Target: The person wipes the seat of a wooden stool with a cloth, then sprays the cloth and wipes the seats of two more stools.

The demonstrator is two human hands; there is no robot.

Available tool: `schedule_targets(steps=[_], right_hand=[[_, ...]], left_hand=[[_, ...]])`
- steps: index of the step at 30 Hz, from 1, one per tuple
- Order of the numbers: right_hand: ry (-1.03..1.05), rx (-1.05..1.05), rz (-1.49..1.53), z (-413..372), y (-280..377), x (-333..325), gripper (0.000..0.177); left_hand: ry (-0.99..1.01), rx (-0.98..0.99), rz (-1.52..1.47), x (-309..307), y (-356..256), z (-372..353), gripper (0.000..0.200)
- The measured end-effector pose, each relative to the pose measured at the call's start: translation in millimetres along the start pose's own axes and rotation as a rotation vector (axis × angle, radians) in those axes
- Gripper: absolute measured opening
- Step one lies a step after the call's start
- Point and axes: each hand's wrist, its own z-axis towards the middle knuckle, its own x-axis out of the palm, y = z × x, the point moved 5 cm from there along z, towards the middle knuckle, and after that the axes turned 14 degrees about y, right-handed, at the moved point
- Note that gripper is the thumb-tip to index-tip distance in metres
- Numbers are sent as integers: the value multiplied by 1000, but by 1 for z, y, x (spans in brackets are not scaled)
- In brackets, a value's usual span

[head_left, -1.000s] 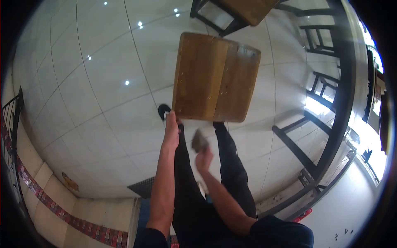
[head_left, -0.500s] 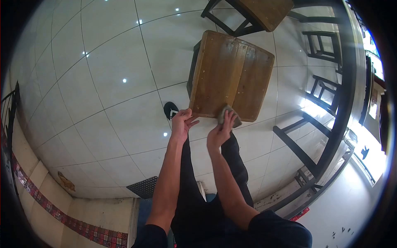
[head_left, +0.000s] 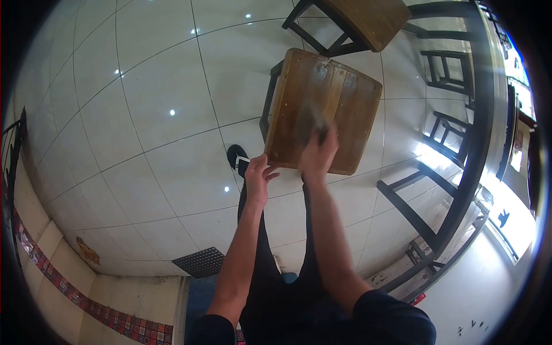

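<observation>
A wooden stool (head_left: 351, 109) with a square plank top and dark legs stands in front of me. My left hand (head_left: 257, 178) is closed at its near left corner, thumb along the side and fingers at the front edge. My right hand (head_left: 319, 152) is over the near middle of the top, smeared by motion. In it is a small flat grey-brown pad (head_left: 313, 118), blurred and pressed close to the planks. A pale, hazy patch shows on the far part of the seat.
Another wooden stool (head_left: 368, 20) stands just behind, close to the far edge. Dark stool frames (head_left: 451, 135) and a long dark table beam (head_left: 486, 115) line the right side. A black sandal (head_left: 236, 158) is on the foot by the left leg. Below left lies a perforated black mat (head_left: 199, 263).
My right hand has moved the pad from the near edge forward onto the middle of the stool top. My left hand stays at the corner, its position nearly the same.
</observation>
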Motion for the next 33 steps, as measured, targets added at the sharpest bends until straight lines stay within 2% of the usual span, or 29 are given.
schedule_targets(steps=[1,2,3,5,6,8,11,17,18,20,22,24,25,26,28,29,31,33], right_hand=[[75,-56,-50,34,14,-8,41],[77,-131,-76,66,27,-8,43],[77,-206,-101,95,32,-4,44],[76,-451,-278,145,30,14,50],[74,-450,-274,156,21,22,50],[237,-644,-447,154,5,50,54],[326,-572,-327,108,-14,49,57],[743,-492,-299,0,-41,2,55],[738,-492,-302,-8,-37,-11,55],[932,-190,-353,-9,-38,-26,47],[951,80,-437,28,-46,-45,36],[576,-31,-282,86,-37,-70,28],[392,4,-357,117,-26,-81,29],[236,-59,-263,147,-32,-88,27],[134,-143,-277,184,-15,-93,37],[129,-134,-279,191,-28,-88,37],[269,-432,-472,181,-44,-62,50],[341,-550,-467,138,-51,-47,59]], left_hand=[[-64,57,62,1,3,0,32],[-131,114,125,-1,5,-1,23],[-135,114,124,2,5,-2,23],[-196,112,93,8,-1,-3,9],[-196,113,97,7,-1,0,9],[-192,141,56,6,-1,2,2],[-202,132,48,13,-5,-1,3],[-223,94,48,7,0,2,2],[-218,93,49,9,1,0,2],[-248,64,-8,11,1,0,2],[-231,79,-2,8,3,0,1],[-215,88,5,5,4,0,2],[-204,95,-6,3,4,0,2],[-189,99,-18,3,6,2,3],[-184,99,-62,12,2,1,8],[-188,106,-105,13,0,-1,14],[-187,104,-108,6,4,-1,14],[-170,120,-119,3,4,4,15]])
